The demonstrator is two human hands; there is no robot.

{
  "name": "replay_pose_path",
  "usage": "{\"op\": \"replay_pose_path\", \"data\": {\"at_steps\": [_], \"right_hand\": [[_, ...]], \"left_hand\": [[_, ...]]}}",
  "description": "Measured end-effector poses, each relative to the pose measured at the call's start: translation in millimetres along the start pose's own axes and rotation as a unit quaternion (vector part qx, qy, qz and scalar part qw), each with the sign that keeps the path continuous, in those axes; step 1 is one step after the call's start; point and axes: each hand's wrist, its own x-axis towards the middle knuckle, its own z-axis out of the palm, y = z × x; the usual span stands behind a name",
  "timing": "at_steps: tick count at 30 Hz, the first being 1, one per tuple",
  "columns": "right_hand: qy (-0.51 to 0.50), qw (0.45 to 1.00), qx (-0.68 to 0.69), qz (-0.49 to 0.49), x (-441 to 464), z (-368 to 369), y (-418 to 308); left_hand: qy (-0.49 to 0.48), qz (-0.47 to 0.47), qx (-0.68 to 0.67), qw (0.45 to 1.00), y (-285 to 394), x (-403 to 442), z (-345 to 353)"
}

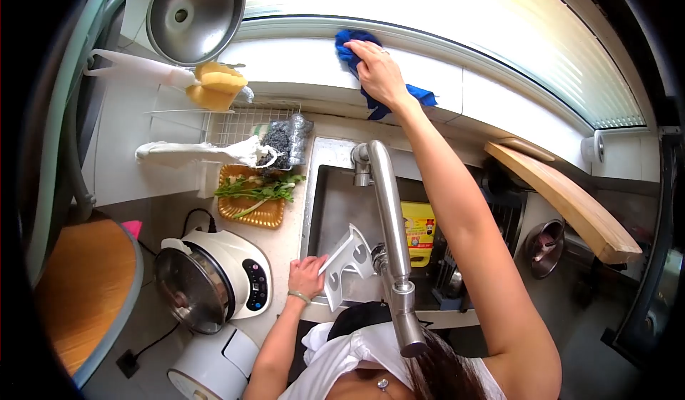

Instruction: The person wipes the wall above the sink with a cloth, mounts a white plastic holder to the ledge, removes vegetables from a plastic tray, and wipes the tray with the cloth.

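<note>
My right hand (378,72) presses a crumpled blue cloth (417,95) onto the white tiled window sill (285,59), close to the window frame. Part of the cloth hangs over the sill's edge. Down at the sink's left rim, my left hand (307,276) grips a white plastic holder (347,261) with rounded cutouts. This holder is tilted over the metal sink (332,193). Between my arms stands the steel faucet (389,207), its spout pointing towards me. A yellow package (418,229) lies behind the faucet, on the sink's right side.
Left of the sink are a gold tray (255,213) with green vegetables, a wire rack (250,122) and a white electric cooker (246,275). A metal pan (195,18) hangs at upper left. On the right, a thick wooden board (564,200) juts forward near a metal bowl (544,249).
</note>
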Motion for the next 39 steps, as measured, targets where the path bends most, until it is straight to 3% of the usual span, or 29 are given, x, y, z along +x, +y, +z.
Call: {"op": "replay_pose_path", "data": {"at_steps": [2, 4, 5, 6, 7, 10, 12, 13, 16, 18, 20, 22, 24, 26, 27, 30, 32, 37, 39], "right_hand": [[-0.04, 0.998, 0.043, -0.007, 4.3, -10.1, -6.3], [-0.159, 0.965, 0.194, 0.08, -9.0, -26.6, -24.7], [-0.314, 0.911, 0.198, 0.181, -13.9, -44.8, -37.4], [-0.347, 0.896, 0.247, 0.123, -31.6, -46.0, -32.9], [-0.33, 0.908, 0.24, 0.098, -49.0, -49.7, -26.9], [-0.111, 0.896, 0.341, 0.26, -65.2, -81.7, -29.3], [0.061, 0.939, 0.253, 0.227, -45.6, -84.5, -31.0], [0.136, 0.979, 0.141, 0.06, -32.7, -75.4, -15.1], [0.08, 0.996, -0.035, -0.031, -40.2, -32.7, -15.7], [-0.054, 0.989, 0.111, -0.083, -56.6, -25.5, -29.0], [-0.115, 0.975, 0.111, -0.156, -83.4, -17.8, -28.4], [-0.034, 0.981, 0.079, -0.176, -98.3, -8.7, -18.9], [-0.065, 0.963, 0.065, -0.255, -94.2, 4.5, -5.7], [-0.109, 0.962, 0.014, -0.251, -79.3, 19.3, -3.8], [-0.127, 0.905, -0.169, -0.369, -79.3, 58.5, 12.0], [-0.139, 0.926, -0.161, -0.31, -91.3, 53.7, 13.6], [-0.097, 0.943, -0.154, -0.277, -117.8, 41.3, 33.6], [-0.08, 0.962, -0.199, -0.166, -172.8, -47.3, 61.5], [-0.062, 0.966, -0.214, -0.134, -182.4, -49.4, 60.7]], "left_hand": [[0.003, -0.004, -0.001, 1.0, 2.4, 2.7, -2.3], [0.007, -0.006, -0.002, 1.0, 4.4, 2.7, -5.4], [0.004, -0.005, -0.001, 1.0, 4.8, 3.8, -5.0], [-0.002, -0.002, 0.001, 1.0, 3.2, 2.2, -6.0], [-0.002, 0.001, 0.004, 1.0, -0.8, 0.4, -6.1], [-0.006, -0.014, -0.003, 1.0, 2.1, -3.2, 0.7], [-0.007, -0.01, -0.011, 1.0, 2.9, 1.2, -6.1], [-0.003, -0.001, 0.005, 1.0, 1.6, 0.8, -3.9], [0.009, 0.0, 0.001, 1.0, 3.0, 1.7, -6.7], [0.006, -0.004, 0.0, 1.0, 1.0, 2.7, -6.4], [-0.001, -0.004, -0.004, 1.0, 1.7, -3.3, -3.1], [-0.011, -0.022, -0.007, 1.0, -0.1, -1.2, -0.3], [-0.008, -0.021, -0.008, 1.0, 0.8, -5.2, -1.4], [0.001, -0.006, 0.013, 1.0, 0.9, -0.2, -2.2], [0.0, -0.005, 0.018, 1.0, 1.8, 2.3, -2.9], [0.002, -0.015, 0.011, 1.0, 1.5, 1.6, -2.5], [-0.001, -0.004, 0.014, 1.0, 1.9, 0.1, -5.9], [0.008, -0.002, 0.006, 1.0, 1.0, -0.3, -2.3], [0.004, 0.001, 0.0, 1.0, -2.4, -3.2, -1.0]]}}
